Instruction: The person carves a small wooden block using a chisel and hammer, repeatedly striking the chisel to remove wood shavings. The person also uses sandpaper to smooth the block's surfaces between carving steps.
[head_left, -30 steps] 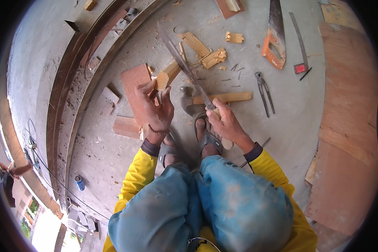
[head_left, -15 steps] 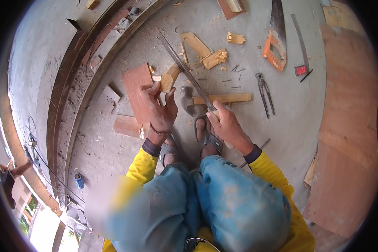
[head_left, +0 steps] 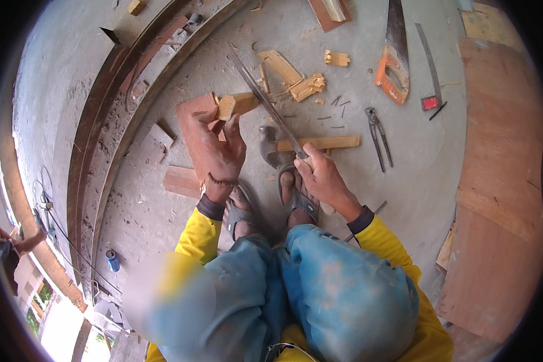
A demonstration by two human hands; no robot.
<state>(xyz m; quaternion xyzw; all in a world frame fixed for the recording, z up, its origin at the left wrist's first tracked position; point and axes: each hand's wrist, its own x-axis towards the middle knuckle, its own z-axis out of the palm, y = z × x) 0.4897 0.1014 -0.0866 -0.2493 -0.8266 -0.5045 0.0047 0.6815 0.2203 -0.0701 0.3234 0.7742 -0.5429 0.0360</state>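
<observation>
My left hand grips a short yellowish wood block by its near end, thumb and fingers on either side. My right hand is closed around the pale handle of a long knife. Its dark, narrow blade slants up and left, crossing close by the block's right end; whether they touch, I cannot tell. Below the blade, a claw hammer lies on the floor just in front of my feet. Under and behind my left hand is a reddish-brown board.
Split wood pieces and several nails lie beyond the knife. To the right are pincers, an orange-handled handsaw, a try square and large plywood sheets. A metal channel curves along the left, near a blue can.
My left hand has shifted slightly left, and the wood block has swung from tilted to lying nearly crosswise. My right hand and the knife have hardly moved.
</observation>
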